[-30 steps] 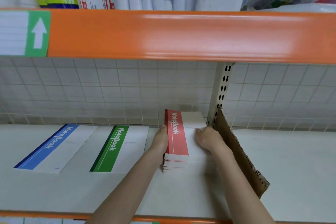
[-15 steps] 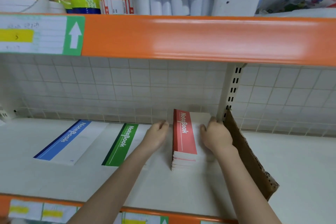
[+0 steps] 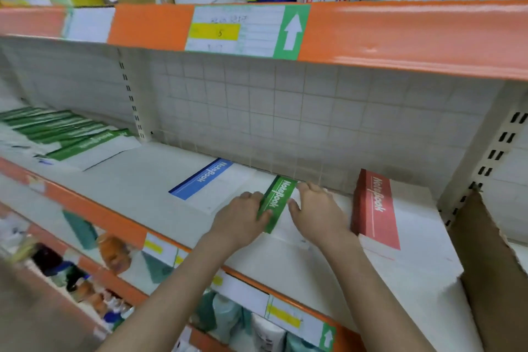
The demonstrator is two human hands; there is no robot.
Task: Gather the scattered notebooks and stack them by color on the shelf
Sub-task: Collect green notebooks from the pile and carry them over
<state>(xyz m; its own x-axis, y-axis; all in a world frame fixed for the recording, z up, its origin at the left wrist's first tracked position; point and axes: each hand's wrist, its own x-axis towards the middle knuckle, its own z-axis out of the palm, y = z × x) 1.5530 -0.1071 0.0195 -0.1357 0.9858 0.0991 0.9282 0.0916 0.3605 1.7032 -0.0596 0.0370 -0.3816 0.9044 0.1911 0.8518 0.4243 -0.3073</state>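
Both hands are lying on the green notebook (image 3: 278, 203) in the middle of the white shelf (image 3: 160, 180): the left hand (image 3: 243, 218) is gripping its spine edge, the right hand (image 3: 317, 211) is pressing flat on its white cover, fingers relaxed. The blue notebook (image 3: 205, 180) is lying just left; the red stack (image 3: 374, 208) is sitting just right.

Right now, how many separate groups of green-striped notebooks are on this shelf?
2: one green notebook between the left hand and right hand, and a fanned green pile at far left. The pile is blurred, so its count is unclear.
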